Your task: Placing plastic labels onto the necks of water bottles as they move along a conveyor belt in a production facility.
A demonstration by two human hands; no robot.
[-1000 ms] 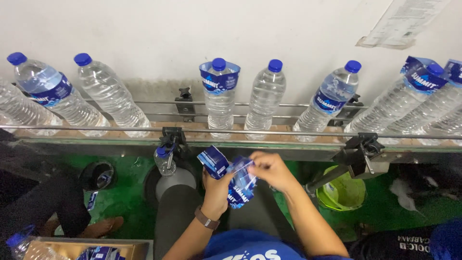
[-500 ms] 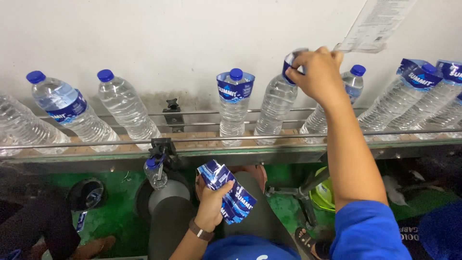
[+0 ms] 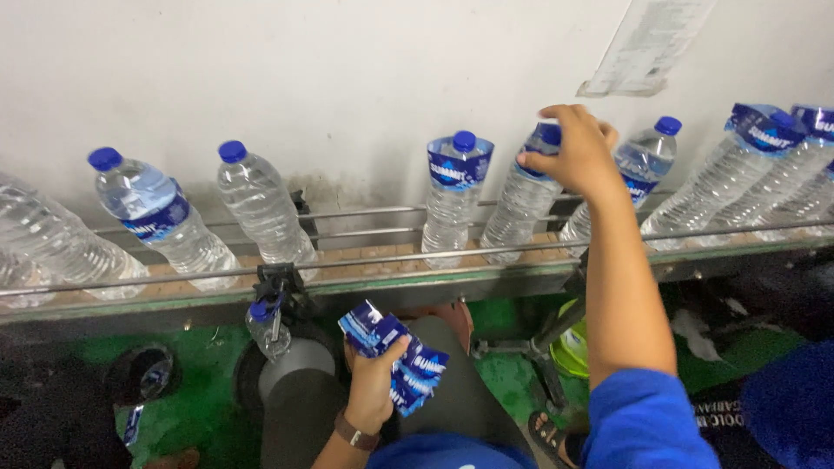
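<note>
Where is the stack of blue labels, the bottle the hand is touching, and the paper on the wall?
stack of blue labels (image 3: pixel 395 354): head view, on the blue printed front, above the left hand's fingers.
touched bottle (image 3: pixel 512 217): head view, on its clear ribbed body below the right hand.
paper on the wall (image 3: pixel 643 43): head view, middle of the sheet.

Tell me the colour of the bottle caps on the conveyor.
Blue caps, clearest in the head view.

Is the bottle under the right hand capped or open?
Capped: a blue cap shows on the bottle beside the right hand.
</note>
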